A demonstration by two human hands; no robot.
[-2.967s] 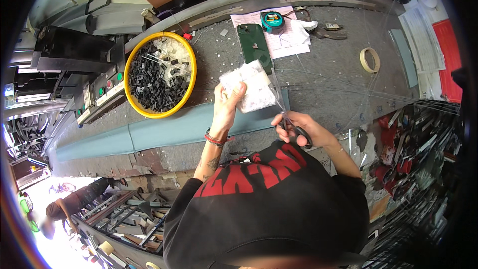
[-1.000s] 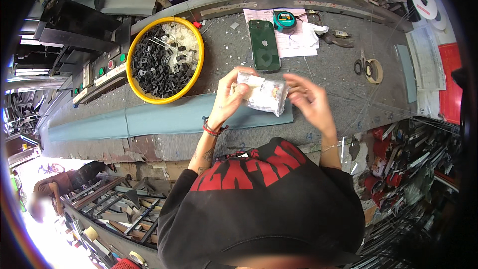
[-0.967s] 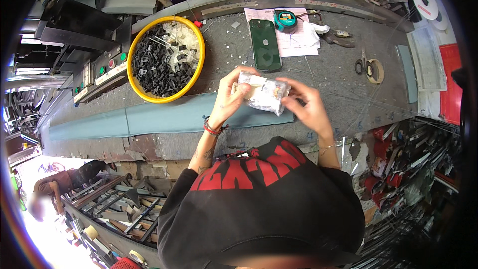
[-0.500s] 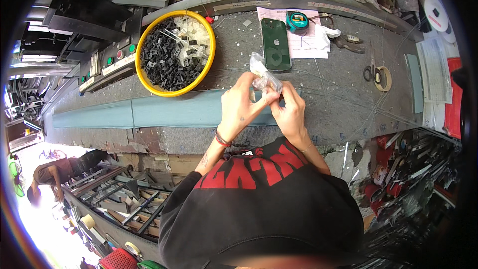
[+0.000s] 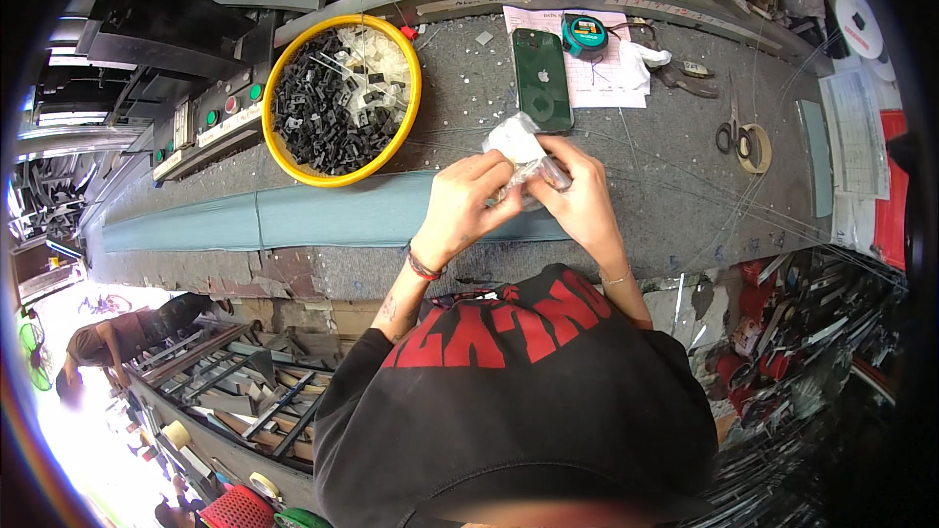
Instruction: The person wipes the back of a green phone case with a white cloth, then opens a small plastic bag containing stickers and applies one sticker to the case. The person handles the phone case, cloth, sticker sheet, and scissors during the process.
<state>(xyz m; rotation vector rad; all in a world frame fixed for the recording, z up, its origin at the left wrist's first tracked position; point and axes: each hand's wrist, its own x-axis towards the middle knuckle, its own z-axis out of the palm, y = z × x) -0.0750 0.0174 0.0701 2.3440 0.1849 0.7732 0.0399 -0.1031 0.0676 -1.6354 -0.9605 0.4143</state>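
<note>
A small clear plastic bag (image 5: 515, 145) with a white patch on it is held between my two hands, over the near middle of the workbench. My left hand (image 5: 464, 200) is closed on its left side, fingers curled. On the other side my right hand (image 5: 584, 198) pinches the bag between thumb and fingers. What lies inside the bag I cannot make out. Just beyond it rests a dark green phone (image 5: 544, 78), back side up. Under my hands runs a long blue-grey folded strip (image 5: 342, 215) of mesh-like material.
A yellow-rimmed basket (image 5: 416, 103) of black and clear plastic clips stands left. Beyond the phone are a paper sheet (image 5: 611, 88), tape measure (image 5: 585, 35) and pliers (image 5: 685, 83). Scissors (image 5: 732, 127) and a tape roll (image 5: 753, 149) lie right. Thin cords cross the bench. Another person (image 5: 108, 337) is far left.
The bag is spread wider, with more of its white patch showing. My hands have moved slightly apart, and my right hand's fingers now reach higher along the bag.
</note>
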